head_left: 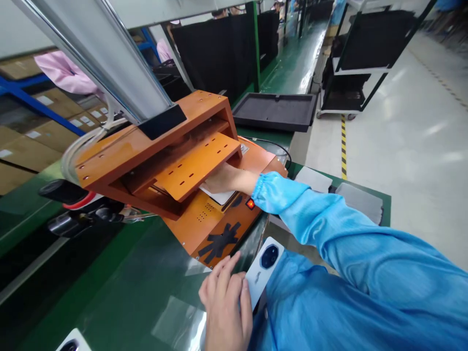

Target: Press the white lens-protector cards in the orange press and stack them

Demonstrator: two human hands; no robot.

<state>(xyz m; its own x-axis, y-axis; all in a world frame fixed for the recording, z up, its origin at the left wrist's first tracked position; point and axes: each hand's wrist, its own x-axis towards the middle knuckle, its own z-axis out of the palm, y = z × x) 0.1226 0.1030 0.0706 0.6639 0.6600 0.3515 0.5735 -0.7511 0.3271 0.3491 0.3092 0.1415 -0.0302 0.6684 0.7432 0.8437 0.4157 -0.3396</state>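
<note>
An orange press machine (204, 219) stands on the green bench. My right hand (223, 178) reaches in under its orange plate (199, 163), at a flat white piece (221, 197) lying on the machine's bed; its fingertips are hidden. Near the bench edge my left hand (228, 302) is closed along the side of a white phone (263, 268) with a round dark camera module, tilted against the blue smock. Part of another white phone (77, 340) shows at the bottom left.
A black tray (276, 111) lies behind the machine. Grey sheets (360, 201) are at its right. A metal cylinder (106, 48) rises over the press, with a black regulator (66, 195) at its left. A cart (360, 73) stands on the floor. A person's pink sleeve (68, 73) shows behind.
</note>
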